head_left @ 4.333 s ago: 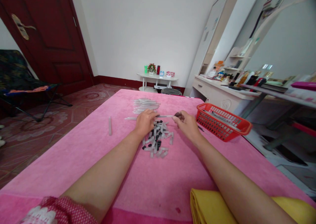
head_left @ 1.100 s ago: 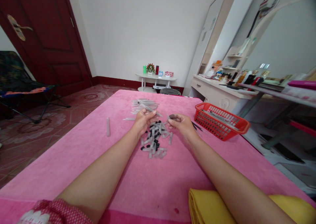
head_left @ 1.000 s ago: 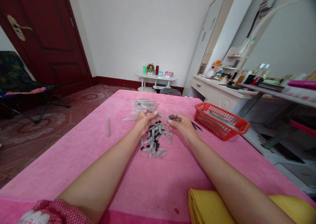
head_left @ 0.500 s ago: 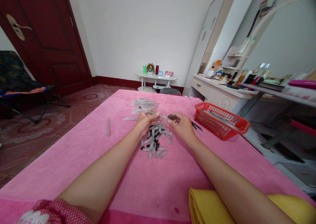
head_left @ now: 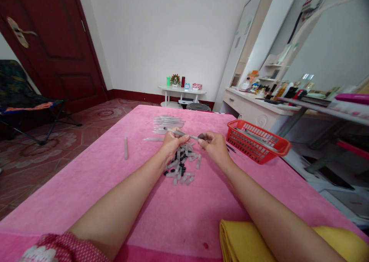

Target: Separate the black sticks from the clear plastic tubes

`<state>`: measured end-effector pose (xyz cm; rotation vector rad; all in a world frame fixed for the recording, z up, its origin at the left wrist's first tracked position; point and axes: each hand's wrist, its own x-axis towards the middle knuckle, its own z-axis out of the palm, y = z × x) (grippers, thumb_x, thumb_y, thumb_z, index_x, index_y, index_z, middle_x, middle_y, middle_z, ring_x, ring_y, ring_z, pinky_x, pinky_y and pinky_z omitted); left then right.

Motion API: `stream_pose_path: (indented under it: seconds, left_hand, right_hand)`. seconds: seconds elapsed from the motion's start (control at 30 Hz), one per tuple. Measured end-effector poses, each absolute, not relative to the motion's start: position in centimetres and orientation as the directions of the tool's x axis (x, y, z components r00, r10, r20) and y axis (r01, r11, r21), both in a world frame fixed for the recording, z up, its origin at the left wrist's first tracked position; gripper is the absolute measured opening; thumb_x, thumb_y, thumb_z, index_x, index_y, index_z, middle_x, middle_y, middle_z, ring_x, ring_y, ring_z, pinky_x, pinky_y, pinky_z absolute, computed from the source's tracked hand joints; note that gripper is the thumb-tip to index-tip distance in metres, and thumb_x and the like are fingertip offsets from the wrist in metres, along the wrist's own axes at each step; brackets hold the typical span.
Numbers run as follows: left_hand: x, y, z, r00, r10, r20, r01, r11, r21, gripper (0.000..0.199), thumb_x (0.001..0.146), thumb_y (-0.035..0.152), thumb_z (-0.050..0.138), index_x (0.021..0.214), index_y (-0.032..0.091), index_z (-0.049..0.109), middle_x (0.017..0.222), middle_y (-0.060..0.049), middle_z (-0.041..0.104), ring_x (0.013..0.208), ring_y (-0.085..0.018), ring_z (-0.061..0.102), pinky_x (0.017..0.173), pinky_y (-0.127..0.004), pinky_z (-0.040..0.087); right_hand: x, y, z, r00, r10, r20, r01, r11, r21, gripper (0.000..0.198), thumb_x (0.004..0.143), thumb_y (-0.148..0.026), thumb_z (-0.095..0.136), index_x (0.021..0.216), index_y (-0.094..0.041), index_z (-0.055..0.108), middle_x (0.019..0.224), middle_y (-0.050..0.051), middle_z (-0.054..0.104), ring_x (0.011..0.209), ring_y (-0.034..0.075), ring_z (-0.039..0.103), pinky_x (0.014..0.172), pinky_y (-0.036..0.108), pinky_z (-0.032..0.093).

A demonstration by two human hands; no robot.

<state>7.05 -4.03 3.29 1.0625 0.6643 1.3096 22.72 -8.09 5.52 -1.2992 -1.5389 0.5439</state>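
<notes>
Between my hands, above the pink-covered table, is a slim translucent pen [head_left: 179, 132] with a dark end at its left. My left hand [head_left: 173, 142] is closed around its barrel. The fingertips of my right hand [head_left: 212, 142] pinch the pen's right end, where the detail is too small to make out. Below them lies a loose pile of clear pen caps [head_left: 188, 150] and small black plugs [head_left: 181, 166]. A stack of clear pen barrels [head_left: 168, 121] lies beyond my left hand. Thin black refills [head_left: 230, 148] rest beside my right hand, partly hidden by it.
A red plastic basket [head_left: 256, 141] holding long thin pieces stands at the right. One lone barrel [head_left: 126, 148] lies on the left of the pink cloth [head_left: 95, 177]. Folded yellow fabric [head_left: 242, 241] sits at the near right edge, under my right forearm.
My left hand and the pen have shifted slightly right, and the pen's dark end sits a little lower. My right hand keeps its pinch at the right end, moved slightly right.
</notes>
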Motion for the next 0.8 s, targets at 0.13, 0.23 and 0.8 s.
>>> stream_pose_path:
  seconds: [0.13,0.23,0.8]
  left_hand:
    - [7.1,-4.2,3.6,0.179,0.947,0.266,-0.387,-0.181,0.904,0.043,0.047,0.031,0.086,0.067,0.016,0.050,0.056,0.004,0.060,0.051,-0.011,0.058,0.053,-0.023,0.046]
    - [7.1,-4.5,3.9,0.198,0.928,0.317,-0.358,-0.233,0.904,0.040,0.049,0.029,0.085,0.066,0.016,0.051,0.059,0.002,0.063,0.053,-0.012,0.059,0.054,-0.023,0.047]
    - [-2.1,0.1,4.1,-0.247,0.809,0.533,0.774,-0.166,0.611,0.022,0.076,0.029,0.060,0.095,0.021,0.070,0.106,-0.013,0.064,0.108,-0.035,0.052,0.092,-0.051,0.038]
  right_hand:
    - [22.9,-8.3,6.4,0.073,0.990,0.121,0.154,0.109,-0.982,0.010,0.057,-0.022,0.068,0.062,-0.015,0.062,0.051,-0.001,0.057,0.042,0.010,0.049,0.045,0.025,0.044]
    - [23.4,-8.3,6.9,-0.014,0.999,-0.028,0.074,-0.027,-0.997,0.013,0.055,-0.022,0.071,0.058,-0.014,0.061,0.050,-0.001,0.056,0.040,0.009,0.047,0.043,0.024,0.045]
    - [30.3,-7.3,9.9,0.291,0.765,0.575,0.802,0.132,-0.582,0.023,0.075,-0.030,0.055,0.085,-0.016,0.071,0.076,0.006,0.070,0.070,0.018,0.061,0.063,0.028,0.044]
